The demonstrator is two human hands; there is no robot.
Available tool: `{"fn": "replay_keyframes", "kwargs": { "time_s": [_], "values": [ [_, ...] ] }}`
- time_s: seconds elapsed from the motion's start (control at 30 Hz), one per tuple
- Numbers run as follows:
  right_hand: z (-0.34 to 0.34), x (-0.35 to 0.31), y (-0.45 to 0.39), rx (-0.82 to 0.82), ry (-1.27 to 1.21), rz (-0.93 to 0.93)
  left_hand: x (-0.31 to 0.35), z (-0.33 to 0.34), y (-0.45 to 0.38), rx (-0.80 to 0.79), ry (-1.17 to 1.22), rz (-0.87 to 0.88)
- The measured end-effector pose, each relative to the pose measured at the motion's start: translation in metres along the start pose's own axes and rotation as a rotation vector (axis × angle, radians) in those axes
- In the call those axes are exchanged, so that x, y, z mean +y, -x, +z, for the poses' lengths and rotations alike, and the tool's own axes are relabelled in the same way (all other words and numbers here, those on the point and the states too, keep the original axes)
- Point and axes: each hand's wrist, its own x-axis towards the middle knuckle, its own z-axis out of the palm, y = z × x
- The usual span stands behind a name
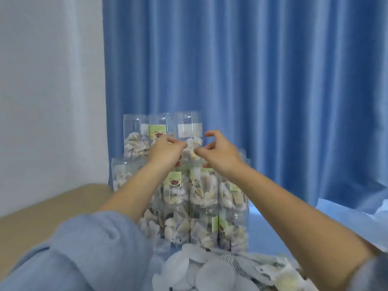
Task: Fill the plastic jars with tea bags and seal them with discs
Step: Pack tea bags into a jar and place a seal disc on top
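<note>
Both hands reach the top-row jar (190,139) on the stack — left hand (165,151) fingers curled against it, right hand (218,153) loosely open beside. Steady it squarely — the stack could topple.

Curtain (273,80): plain mid-blue, vertical folds in lighter and darker blue.
Wall (50,80), left of the curtain: plain white.
Jars (202,192), in front of the curtain: clear plastic; labels light green with a red-brown picture, some white.
Tea bags (134,144) in the jars: off-white and beige.
Discs (216,276), below the jars: pale grey-white, plain.
Sleeve (88,253): soft grey-blue.
Counter (42,208), below the wall: tan.
</note>
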Motion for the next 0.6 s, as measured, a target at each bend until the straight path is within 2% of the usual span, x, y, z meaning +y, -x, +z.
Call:
{"fn": "replay_keyframes", "kwargs": {
  "time_s": [0.27, 0.43, 0.5, 0.6],
  "values": [
    [0.006, 0.028, -0.071, 0.086, 0.052, -0.009, -0.026, 0.019, -0.074, -0.070, -0.150, -0.037],
    [0.035, 0.052, -0.094, 0.039, -0.165, 0.149, -0.053, 0.027, -0.089, -0.102, -0.092, -0.027],
    [0.050, 0.059, -0.101, 0.026, -0.135, 0.136, -0.062, 0.025, -0.091, -0.114, -0.048, -0.014],
    [0.065, 0.071, -0.104, 0.038, 0.060, 0.040, -0.068, 0.021, -0.093, -0.133, -0.011, -0.005]
  ]
}}
